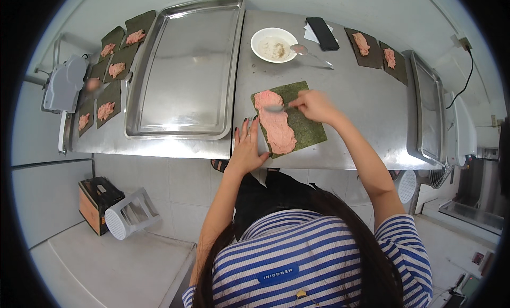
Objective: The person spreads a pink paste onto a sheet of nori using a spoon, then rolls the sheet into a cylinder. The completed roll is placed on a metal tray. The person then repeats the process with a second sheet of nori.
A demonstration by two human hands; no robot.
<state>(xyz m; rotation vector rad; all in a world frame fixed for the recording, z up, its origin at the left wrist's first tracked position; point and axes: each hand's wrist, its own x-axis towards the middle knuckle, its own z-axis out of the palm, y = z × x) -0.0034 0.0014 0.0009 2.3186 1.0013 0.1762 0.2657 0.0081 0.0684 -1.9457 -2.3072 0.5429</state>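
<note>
A dark green nori sheet (308, 128) lies on the steel table in front of me. Pink minced paste (277, 131) covers a long strip along its left side. My right hand (314, 106) grips a metal spoon (274, 108), whose bowl rests on the upper part of the paste. Beside the sheet's left edge my left hand (247, 151) lies with its fingers spread, the fingertips at the border of the nori. Beyond the sheet stands a white bowl (256, 44) with a pale, speckled mixture in it. A second spoon (319, 58) lies against its right side.
To the left is a large steel tray (186, 131). Several nori pieces (125, 57) with paste lie past it, and two more (366, 57) at the far right. A black phone (322, 34) rests near the bowl. Another tray (425, 100) stands at the right edge; a white stool (130, 213) is below.
</note>
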